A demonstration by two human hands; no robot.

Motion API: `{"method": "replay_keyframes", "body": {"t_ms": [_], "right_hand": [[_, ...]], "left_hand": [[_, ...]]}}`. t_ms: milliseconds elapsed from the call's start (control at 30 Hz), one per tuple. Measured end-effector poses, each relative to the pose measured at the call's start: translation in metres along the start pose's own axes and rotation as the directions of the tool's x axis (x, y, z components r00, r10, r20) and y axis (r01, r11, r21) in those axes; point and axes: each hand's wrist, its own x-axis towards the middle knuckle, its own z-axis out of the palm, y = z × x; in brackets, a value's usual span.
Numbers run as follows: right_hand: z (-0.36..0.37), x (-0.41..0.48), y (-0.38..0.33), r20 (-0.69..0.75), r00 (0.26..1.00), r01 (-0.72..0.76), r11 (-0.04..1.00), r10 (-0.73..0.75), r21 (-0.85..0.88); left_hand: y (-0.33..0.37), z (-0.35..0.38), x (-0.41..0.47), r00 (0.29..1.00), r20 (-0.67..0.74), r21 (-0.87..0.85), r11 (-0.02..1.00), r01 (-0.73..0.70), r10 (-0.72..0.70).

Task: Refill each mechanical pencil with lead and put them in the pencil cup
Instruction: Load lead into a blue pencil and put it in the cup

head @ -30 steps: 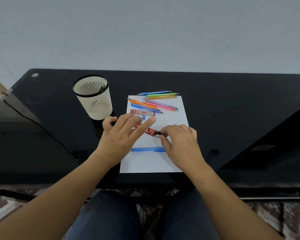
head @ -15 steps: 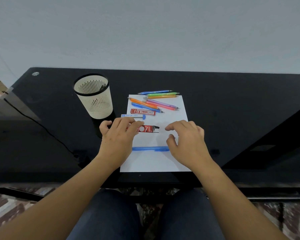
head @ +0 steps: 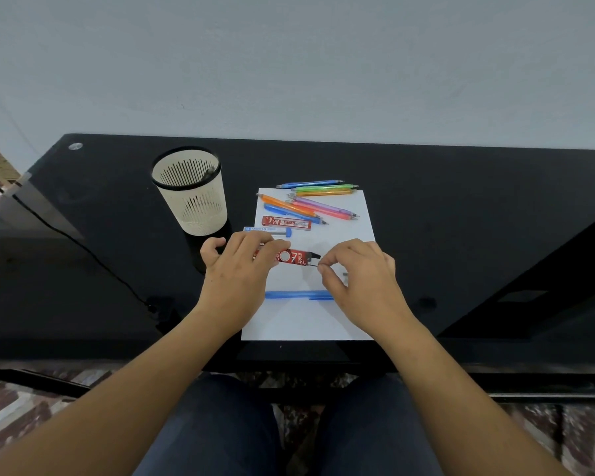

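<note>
My left hand (head: 241, 269) holds a red lead case (head: 294, 257) flat over the white sheet (head: 344, 324), its black open end pointing right. My right hand (head: 358, 280) pinches a thin lead at that end with thumb and forefinger. A blue mechanical pencil (head: 298, 295) lies across the sheet just below both hands. Several colourful mechanical pencils (head: 318, 201) lie at the sheet's far end. The cream mesh pencil cup (head: 191, 194) stands upright to the left of the sheet; something dark shows at its inner rim.
A second red lead case (head: 287, 222) and a blue-capped lead tube (head: 267, 230) lie between the pencils and my hands. A small grey part (head: 345, 275) lies by my right hand. A black cable (head: 83, 245) runs across the left of the black glass desk (head: 461, 218).
My right hand has moved back to the case's black end and now pinches a lead there; half a second ago it hovered open above the blue pencil. My left hand still holds the case.
</note>
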Motion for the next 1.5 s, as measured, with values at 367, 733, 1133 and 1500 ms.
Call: {"method": "replay_keyframes", "body": {"t_ms": [367,733,1133,1500], "right_hand": [[0.0039,-0.0018,0.0041,-0.087,0.996,0.032,0.998,-0.036,-0.052],[0.0013,-0.0025,0.0078,-0.194,0.981,0.005,1.000,-0.008,-0.016],[-0.0013,-0.0038,0.0053,-0.206,0.977,-0.050,0.999,0.053,0.019],[-0.0003,0.0017,0.0018,-0.224,0.973,-0.066,0.997,0.055,-0.041]], "left_hand": [[0.0004,-0.0004,-0.0015,0.997,0.060,0.009,0.999,0.043,-0.043],[-0.0008,-0.0046,-0.0007,0.949,0.238,0.055,0.979,0.198,-0.205],[0.0041,-0.0058,0.0011,0.918,0.173,-0.166,0.908,0.386,-0.358],[0.0008,-0.0075,0.0002,0.987,0.157,-0.046,0.999,-0.019,0.026]]}}
